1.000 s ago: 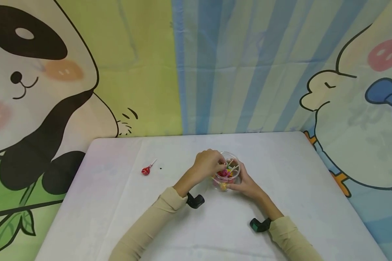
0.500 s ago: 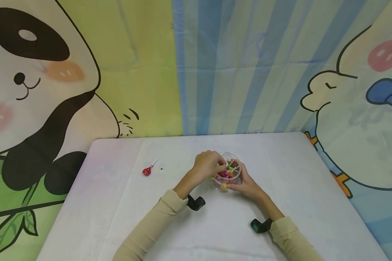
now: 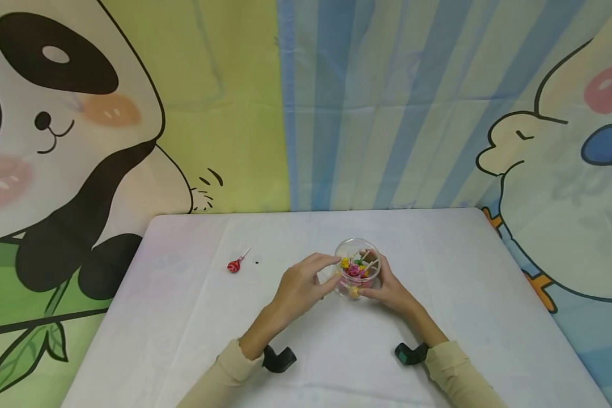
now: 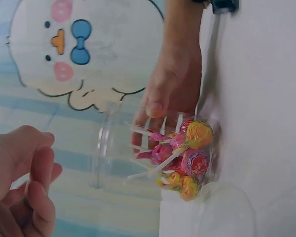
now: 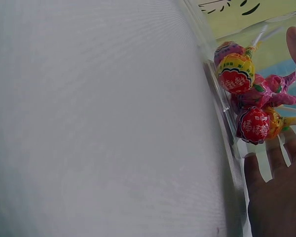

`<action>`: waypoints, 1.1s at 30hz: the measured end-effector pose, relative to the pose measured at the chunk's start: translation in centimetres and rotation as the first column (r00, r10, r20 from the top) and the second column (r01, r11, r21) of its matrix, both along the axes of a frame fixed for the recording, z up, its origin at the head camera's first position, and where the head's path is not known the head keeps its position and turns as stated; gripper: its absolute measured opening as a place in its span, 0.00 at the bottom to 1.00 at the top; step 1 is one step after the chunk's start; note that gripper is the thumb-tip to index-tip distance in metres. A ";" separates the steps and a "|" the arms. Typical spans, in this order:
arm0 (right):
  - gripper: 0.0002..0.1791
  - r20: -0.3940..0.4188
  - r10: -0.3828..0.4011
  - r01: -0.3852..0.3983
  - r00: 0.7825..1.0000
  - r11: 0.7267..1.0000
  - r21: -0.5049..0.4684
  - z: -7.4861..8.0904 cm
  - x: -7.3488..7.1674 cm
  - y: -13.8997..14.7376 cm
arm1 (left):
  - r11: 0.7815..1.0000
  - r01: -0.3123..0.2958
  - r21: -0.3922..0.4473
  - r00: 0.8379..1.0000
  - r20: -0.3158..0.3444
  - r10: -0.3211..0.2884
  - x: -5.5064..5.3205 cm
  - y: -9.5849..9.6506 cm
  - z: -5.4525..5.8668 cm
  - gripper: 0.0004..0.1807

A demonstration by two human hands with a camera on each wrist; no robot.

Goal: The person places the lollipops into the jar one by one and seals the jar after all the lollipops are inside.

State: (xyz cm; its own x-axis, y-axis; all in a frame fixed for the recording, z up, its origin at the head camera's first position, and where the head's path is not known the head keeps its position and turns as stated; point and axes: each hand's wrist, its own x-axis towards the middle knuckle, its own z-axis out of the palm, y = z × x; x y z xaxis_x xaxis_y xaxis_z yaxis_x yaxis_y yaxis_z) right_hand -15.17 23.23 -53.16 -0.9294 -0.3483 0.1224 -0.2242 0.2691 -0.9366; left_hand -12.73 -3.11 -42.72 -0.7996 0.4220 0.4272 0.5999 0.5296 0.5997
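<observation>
A clear plastic jar [image 3: 347,281] of wrapped lollipops [image 4: 195,162] stands upright on the table, its round mouth uncovered. My right hand [image 3: 390,292] holds the jar from the right side, fingers behind it and thumb in front. Pink, yellow and red wrappers show through the wall, with white sticks leaning up toward the mouth. My left hand [image 3: 302,285] is at the jar's left side, thumb and fingers parted and holding nothing. In the left wrist view, its loosely bent fingers [image 4: 38,163] are near the jar's rim.
One red lollipop [image 3: 234,266] lies on the white tablecloth [image 3: 194,317] to the left, beside a tiny dark speck [image 3: 257,262]. A clear rounded piece [image 4: 227,210] lies next to the jar's base. A printed cloth backdrop [image 3: 224,85] rises behind the table.
My left hand has come out of the jar's mouth and moved left and toward me, its fingers now parted. My right hand keeps its hold on the jar.
</observation>
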 end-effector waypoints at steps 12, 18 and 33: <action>0.54 0.035 -0.022 0.022 0.999 1.000 0.002 -0.1 0.1 -0.3 | 1.000 -0.015 -0.020 0.984 0.177 0.018 8.0 -5.6 -4.1 0.17; 0.55 0.018 -0.009 0.009 1.000 1.000 0.005 -0.1 0.0 0.0 | 0.999 -0.016 -0.046 0.989 0.144 0.023 10.0 -6.5 -6.0 0.15; 0.54 0.000 0.002 -0.002 1.000 1.000 -0.002 0.1 0.0 -0.3 | 0.977 -0.136 -0.162 0.965 0.200 0.168 8.8 -8.2 -6.9 0.14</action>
State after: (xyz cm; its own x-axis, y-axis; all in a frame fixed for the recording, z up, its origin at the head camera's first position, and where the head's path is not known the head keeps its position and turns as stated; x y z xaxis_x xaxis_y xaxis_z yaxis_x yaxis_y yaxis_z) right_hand -15.18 22.94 -53.08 -0.9288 -0.3495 0.1230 -0.2244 0.2665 -0.9373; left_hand -3.98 -11.35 -49.65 -0.9245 0.3335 0.1846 0.3735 0.6957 0.6136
